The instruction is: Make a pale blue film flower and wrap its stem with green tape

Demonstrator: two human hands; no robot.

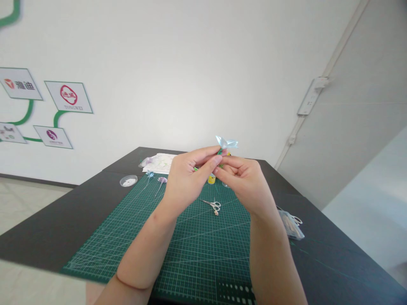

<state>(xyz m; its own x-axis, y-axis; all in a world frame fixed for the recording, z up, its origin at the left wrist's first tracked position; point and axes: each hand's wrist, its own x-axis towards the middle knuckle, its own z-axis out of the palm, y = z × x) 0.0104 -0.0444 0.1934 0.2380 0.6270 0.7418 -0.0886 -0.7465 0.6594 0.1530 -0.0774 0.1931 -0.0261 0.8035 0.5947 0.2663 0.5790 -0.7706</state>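
My left hand (187,176) and my right hand (243,180) are raised together above the green cutting mat (178,245). Both pinch a small pale blue flower (226,142) on a green stem, fingertips meeting just under the petals. The stem is mostly hidden between my fingers. Small scissors (213,205) lie on the mat right below my hands. A yellow bottle (211,179) stands behind my hands, partly covered by them.
Two small finished flowers (155,180) lie at the mat's far left, beside a round clear dish (128,181). Printed paper sheets (160,163) rest at the table's far edge. A clear packet with scissor handles (291,224) sits at the right. The dark table (51,233) stands against a white wall.
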